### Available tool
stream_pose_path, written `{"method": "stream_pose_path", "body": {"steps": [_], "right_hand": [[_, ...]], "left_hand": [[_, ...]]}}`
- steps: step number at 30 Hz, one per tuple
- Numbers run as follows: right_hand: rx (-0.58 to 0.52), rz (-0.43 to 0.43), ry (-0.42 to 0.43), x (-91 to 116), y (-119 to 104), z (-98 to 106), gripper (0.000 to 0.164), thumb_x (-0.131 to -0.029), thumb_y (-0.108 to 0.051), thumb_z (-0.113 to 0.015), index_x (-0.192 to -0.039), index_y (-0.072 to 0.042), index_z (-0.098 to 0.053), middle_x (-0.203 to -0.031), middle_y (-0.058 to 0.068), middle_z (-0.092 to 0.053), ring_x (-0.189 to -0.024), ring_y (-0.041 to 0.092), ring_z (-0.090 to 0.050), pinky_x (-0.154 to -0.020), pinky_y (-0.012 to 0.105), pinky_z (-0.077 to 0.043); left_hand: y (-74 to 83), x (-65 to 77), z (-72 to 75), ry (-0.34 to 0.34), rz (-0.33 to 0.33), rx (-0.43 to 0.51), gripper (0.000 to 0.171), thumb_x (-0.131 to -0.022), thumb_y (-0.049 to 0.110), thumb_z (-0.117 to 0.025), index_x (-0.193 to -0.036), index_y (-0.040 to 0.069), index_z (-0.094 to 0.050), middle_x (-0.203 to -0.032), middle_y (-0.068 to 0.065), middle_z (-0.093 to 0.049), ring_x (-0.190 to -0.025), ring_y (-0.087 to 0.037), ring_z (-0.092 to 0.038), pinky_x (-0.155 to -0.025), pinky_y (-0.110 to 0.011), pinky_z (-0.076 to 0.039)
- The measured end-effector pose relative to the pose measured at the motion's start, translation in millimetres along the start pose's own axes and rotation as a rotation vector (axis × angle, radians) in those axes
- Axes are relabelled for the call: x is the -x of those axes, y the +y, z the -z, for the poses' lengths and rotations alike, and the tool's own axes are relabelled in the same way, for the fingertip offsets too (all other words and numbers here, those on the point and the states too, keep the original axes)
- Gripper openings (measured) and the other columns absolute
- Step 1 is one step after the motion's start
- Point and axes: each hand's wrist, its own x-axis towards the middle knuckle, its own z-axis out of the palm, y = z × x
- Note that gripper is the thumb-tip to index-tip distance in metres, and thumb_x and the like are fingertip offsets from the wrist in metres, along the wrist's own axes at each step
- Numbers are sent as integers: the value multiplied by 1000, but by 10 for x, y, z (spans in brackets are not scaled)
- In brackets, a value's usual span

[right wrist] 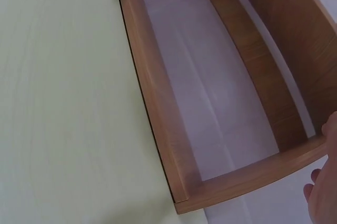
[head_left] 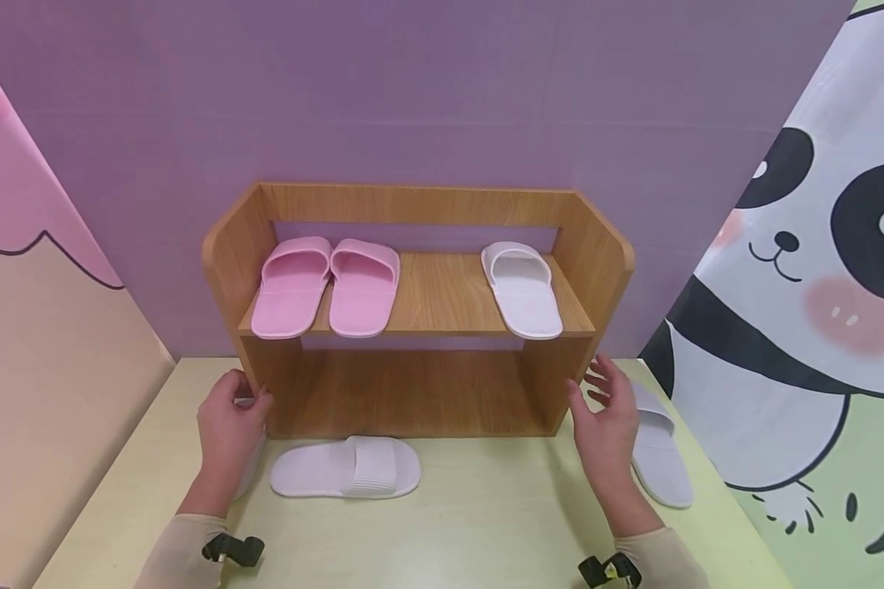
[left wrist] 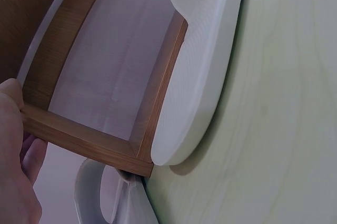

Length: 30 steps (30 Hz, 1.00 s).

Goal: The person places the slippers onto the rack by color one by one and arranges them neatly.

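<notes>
A wooden two-tier shoe rack (head_left: 442, 393) stands on the table against the purple backdrop. My left hand (head_left: 232, 421) holds the front edge of its left side panel, thumb at the edge and curled fingers on the outside. On the other side, my right hand (head_left: 610, 425) has its thumb at the right panel's edge and its fingers spread loosely beside it. Two pink slippers (head_left: 292, 290) sit on the upper shelf at left, and one white slipper (head_left: 523, 290) at right. Another white slipper (head_left: 339, 469) lies sideways before the rack, its sole edge close to the rack in the left wrist view.
Outside the rack on the right, a white slipper (head_left: 659, 450) lies beyond my right hand. One more white slipper (left wrist: 131, 203) is at the left, mostly hidden by my left hand in the head view. Cartoon-printed panels (head_left: 796, 327) flank the table.
</notes>
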Motion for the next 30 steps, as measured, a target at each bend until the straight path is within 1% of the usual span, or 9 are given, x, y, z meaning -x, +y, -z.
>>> {"method": "stream_pose_path", "body": {"steps": [4, 6, 11, 14, 19, 23, 26, 28, 30], "right_hand": [[-6, -6, 14, 1, 62, -22, 52, -102, -10, -80, -152, -10, -64, -144, 7, -70, -125, 30, -70, -98, 28, -58], [-9, -6, 24, 1, 87, -36, 50, -102, -8, -79, -150, -9, -66, -142, 6, -72, -123, 26, -71, -97, 26, -58], [-18, -19, 51, -2, 118, -82, 41, -101, -4, -78, -142, -8, -73, -132, 8, -77, -112, 10, -70, -88, 12, -55], [-23, -39, 67, -10, 133, -124, 36, -102, -5, -77, -138, -8, -76, -127, 8, -79, -106, 4, -68, -84, 11, -54], [-15, -55, 95, -21, 168, -180, 32, -102, -4, -74, -134, -6, -76, -125, 8, -79, -103, 3, -67, -80, 9, -53], [22, -42, 110, -18, 175, -198, 28, -101, -4, -74, -129, -4, -75, -124, 9, -78, -102, 0, -66, -78, 7, -52], [19, -27, 113, -13, 170, -207, 26, -101, -4, -74, -126, -4, -74, -122, 11, -77, -101, -2, -66, -77, 7, -52], [10, -18, 114, -11, 170, -211, 25, -100, -3, -74, -126, -3, -74, -121, 12, -77, -101, 0, -66, -77, 7, -52], [4, -6, 118, -8, 168, -212, 25, -100, -2, -73, -125, -3, -74, -120, 12, -77, -101, 5, -68, -78, 7, -52]], "left_hand": [[11, 9, -4, -11, 17, 4, 11, -99, 10, -75, -105, 5, -66, -104, -13, -74, -102, -35, -75, -75, -5, -46], [19, 12, -6, -15, 25, 4, 12, -99, 11, -75, -105, 5, -66, -104, -13, -74, -102, -35, -75, -74, -3, -43], [27, 8, -17, -13, 24, 2, 12, -99, 11, -75, -105, 5, -66, -104, -13, -74, -99, -33, -75, -74, -4, -44], [40, 11, -12, -14, 29, 1, 12, -100, 11, -75, -106, 6, -67, -105, -13, -74, -99, -32, -75, -73, -5, -45], [58, 21, -4, -7, 28, 1, 11, -99, 10, -74, -105, 5, -67, -103, -13, -74, -98, -33, -75, -71, -5, -46], [60, 26, -4, 2, 24, 1, 10, -100, 10, -74, -105, 5, -67, -103, -13, -74, -99, -32, -75, -72, -3, -44], [72, 29, 12, -2, 29, 6, 10, -100, 10, -74, -105, 5, -67, -104, -13, -75, -100, -32, -75, -72, -3, -44], [83, 31, 33, -11, 34, 9, 10, -100, 10, -74, -106, 5, -68, -104, -13, -75, -100, -32, -76, -72, -3, -46], [99, 33, 63, -32, 35, 8, 11, -101, 11, -74, -108, 5, -69, -107, -13, -76, -103, -32, -76, -77, -10, -55]]}}
